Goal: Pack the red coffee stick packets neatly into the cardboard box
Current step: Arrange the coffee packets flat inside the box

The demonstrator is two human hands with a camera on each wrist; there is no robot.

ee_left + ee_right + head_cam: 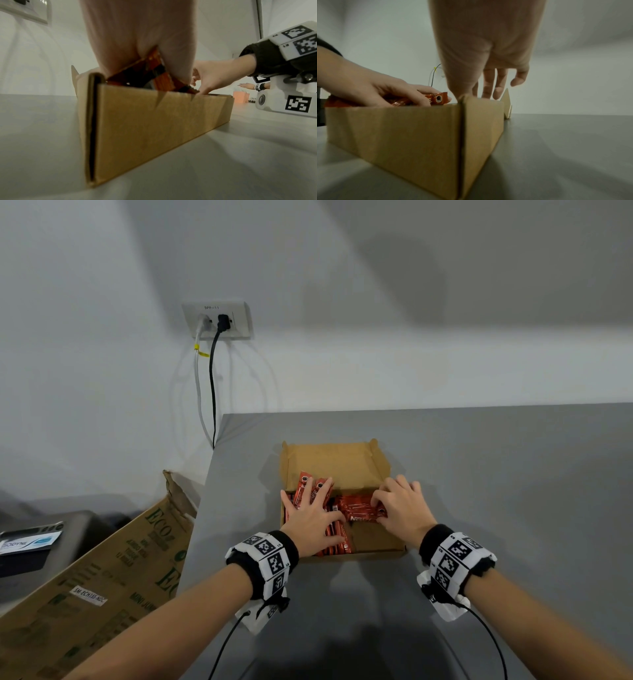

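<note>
An open cardboard box (342, 463) sits on the grey table, seen low from the side in both wrist views (154, 128) (393, 128). Red coffee stick packets (356, 508) fill its left and middle; the far part and the near right corner show bare cardboard. My left hand (308, 515) lies flat with spread fingers on the left pile of packets (154, 75). My right hand (394, 505) reaches in at the right side and pinches the end of a crosswise bundle between thumb and fingers. In the right wrist view, a packet end (436, 100) pokes out past my left hand (368, 88).
The grey table (479, 474) runs right and toward me. Left of it, below its edge, stands a big printed carton (102, 577) beside a dark device (34, 542). A wall socket (217, 320) has two cables hanging down. Far off is an orange box (240, 97).
</note>
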